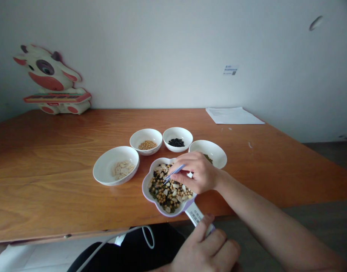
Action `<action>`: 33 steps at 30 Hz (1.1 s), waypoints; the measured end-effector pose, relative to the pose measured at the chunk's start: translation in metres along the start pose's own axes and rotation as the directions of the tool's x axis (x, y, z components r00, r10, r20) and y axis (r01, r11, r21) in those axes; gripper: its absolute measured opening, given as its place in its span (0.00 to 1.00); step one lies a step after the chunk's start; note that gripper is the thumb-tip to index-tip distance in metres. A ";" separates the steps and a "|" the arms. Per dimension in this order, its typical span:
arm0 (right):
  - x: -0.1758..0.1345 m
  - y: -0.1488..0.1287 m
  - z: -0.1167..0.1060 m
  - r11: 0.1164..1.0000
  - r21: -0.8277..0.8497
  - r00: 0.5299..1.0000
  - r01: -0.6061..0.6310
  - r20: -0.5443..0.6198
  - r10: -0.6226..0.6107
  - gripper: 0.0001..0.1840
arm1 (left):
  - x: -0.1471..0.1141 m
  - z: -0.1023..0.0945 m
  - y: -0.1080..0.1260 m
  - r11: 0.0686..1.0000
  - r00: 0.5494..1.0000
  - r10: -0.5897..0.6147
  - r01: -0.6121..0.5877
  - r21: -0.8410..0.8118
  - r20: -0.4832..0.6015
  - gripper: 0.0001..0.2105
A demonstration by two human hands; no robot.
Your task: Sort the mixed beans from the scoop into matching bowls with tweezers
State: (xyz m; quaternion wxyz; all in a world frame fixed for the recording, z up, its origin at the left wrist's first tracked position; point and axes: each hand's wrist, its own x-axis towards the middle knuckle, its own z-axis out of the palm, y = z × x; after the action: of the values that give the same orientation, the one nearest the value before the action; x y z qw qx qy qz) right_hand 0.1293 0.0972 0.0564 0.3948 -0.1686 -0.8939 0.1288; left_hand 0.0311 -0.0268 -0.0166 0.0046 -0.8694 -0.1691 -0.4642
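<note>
A flower-shaped white and lilac bowl (145, 187) with a handle (193, 214) stands at the table's front edge. Mixed yellow beans, dark beans, small green beans and pale flat seeds fill it. My left hand (208, 247) is closed around the handle, which juts past the edge. Above the bowl, my right hand (200, 172) pinches light purple tweezers (176, 171), their tips down among the beans. Whether the tips hold a bean is too small to tell. Behind my right hand, a white bowl (215, 153) with small green beans is partly hidden.
Around the handled bowl stand white bowls of pale flat seeds (101, 170), yellow beans (136, 138) and black beans (187, 134). A cow-shaped toy keyboard (57, 98) sits back left, papers (234, 115) back right against the wall. A cable (105, 241) hangs below the front edge.
</note>
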 end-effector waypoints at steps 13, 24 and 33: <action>-0.002 0.001 0.011 0.995 -0.067 0.987 -0.077 0.135 0.085 0.11 | 0.003 -0.003 -0.001 1.000 1.000 0.001 -0.002 0.021 0.012 0.15; -0.003 0.001 0.013 0.998 -0.020 0.994 -0.061 0.088 0.062 0.10 | 0.003 -0.001 0.001 1.000 1.000 -0.007 0.007 0.006 -0.008 0.16; -0.004 0.004 0.016 1.000 0.011 0.997 -0.029 0.076 0.028 0.08 | 0.002 0.001 -0.001 0.999 0.999 0.005 -0.004 0.032 -0.039 0.17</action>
State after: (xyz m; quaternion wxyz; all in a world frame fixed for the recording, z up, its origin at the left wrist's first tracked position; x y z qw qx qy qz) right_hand 0.1207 0.0974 0.0424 0.3597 -0.1738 -0.9050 0.1461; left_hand 0.0330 -0.0253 -0.0153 0.0227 -0.8604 -0.1744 -0.4782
